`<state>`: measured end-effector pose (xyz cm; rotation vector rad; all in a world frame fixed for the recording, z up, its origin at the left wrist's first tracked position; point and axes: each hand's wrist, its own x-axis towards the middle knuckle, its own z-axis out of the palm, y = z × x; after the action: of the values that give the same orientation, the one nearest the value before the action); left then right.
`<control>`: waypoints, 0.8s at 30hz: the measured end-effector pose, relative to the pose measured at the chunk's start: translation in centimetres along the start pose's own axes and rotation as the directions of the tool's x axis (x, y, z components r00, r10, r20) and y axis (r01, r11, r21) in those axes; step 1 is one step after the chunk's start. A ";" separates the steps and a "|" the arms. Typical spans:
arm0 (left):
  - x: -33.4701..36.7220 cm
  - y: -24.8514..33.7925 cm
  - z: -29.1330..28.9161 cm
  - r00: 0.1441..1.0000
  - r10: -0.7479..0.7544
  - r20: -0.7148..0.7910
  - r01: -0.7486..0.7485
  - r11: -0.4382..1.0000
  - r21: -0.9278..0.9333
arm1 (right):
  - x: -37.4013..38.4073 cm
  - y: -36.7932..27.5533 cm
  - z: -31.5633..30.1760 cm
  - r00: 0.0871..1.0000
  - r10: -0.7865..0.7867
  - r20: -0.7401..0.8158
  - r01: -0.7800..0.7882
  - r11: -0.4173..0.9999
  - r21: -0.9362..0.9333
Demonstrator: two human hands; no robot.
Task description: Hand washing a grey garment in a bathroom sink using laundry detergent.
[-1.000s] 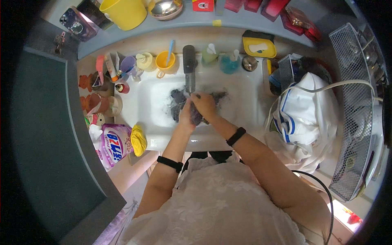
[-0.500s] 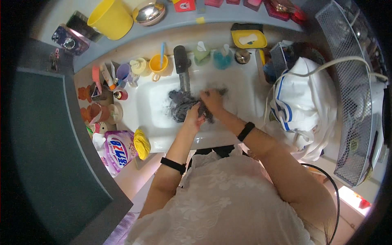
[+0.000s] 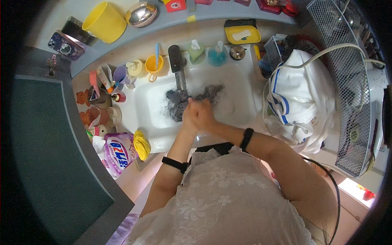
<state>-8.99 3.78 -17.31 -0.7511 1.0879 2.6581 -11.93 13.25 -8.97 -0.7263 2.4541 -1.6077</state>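
with the hands drawn together low over the sink, right hand [image 3: 206, 114] is pressed against left hand [image 3: 190, 117], both curled tight, fingers folded in. each seems to grip dark cloth [image 3: 176, 108]; the fold inside the fists is hidden.

change noted: half a second ago the right hand was off to the right on the cloth, apart from the left; now the two meet. judged from that, the handling is gathered at one spot of the fabric rather than spread along it, a rubbing sort of grip.

cloth lies wet and crumpled in the white sink [image 3: 241, 92], one bunch left of the hands, a thinner stretch beyond them to the right. faucet [image 3: 178, 69] hangs over the left bunch; cannot tell whether water runs.

black wristband [image 3: 174, 164] on left forearm, another on the right.

farther out, along the back rim: yellow cup [image 3: 153, 64] with a blue stick in it, green pump bottle [image 3: 196, 55], blue pump bottle [image 3: 217, 57]. above them, yellow soap dish [image 3: 250, 37].

left of sink: purple-and-white bag [image 3: 116, 152], yellow cloth [image 3: 141, 145] touching it. right: white fabric heap [image 3: 304, 96], wire basket [image 3: 352, 134] beyond. yellow bucket [image 3: 104, 22] and metal bowl [image 3: 141, 15] on the shelf.
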 end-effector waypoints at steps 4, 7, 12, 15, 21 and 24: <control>-1.0 1.3 3.4 0.954 -0.039 -0.297 -0.055 0.952 -0.302 | 1.1 -0.5 0.8 0.946 0.321 -0.038 -0.323 0.942 -0.093; -0.8 1.2 3.3 0.906 -0.010 -0.424 -0.096 0.969 -0.228 | 1.2 2.0 2.1 0.948 0.309 -0.081 -0.318 0.940 -0.127; -0.8 1.7 2.6 0.919 0.055 -0.390 -0.158 0.958 -0.238 | 3.8 0.9 0.6 0.895 0.443 -0.058 -0.444 0.867 -0.224; -1.8 2.0 3.7 0.927 -0.041 -0.373 -0.105 0.926 -0.363 | 2.9 -0.3 0.0 0.882 0.471 0.013 -0.461 0.867 -0.189; -0.9 3.3 1.4 0.998 0.053 0.022 -0.036 0.869 -0.493 | 2.4 0.1 2.3 0.971 0.190 -0.143 -0.147 0.953 0.264; -1.3 2.6 -1.0 0.999 0.041 0.020 -0.020 0.784 -0.620 | 1.4 -0.7 2.9 0.997 0.006 -0.078 0.005 0.990 0.139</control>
<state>-8.33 1.27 -15.67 -0.7778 0.1733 3.0590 -11.93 10.00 -9.37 -0.6535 2.3629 -1.8183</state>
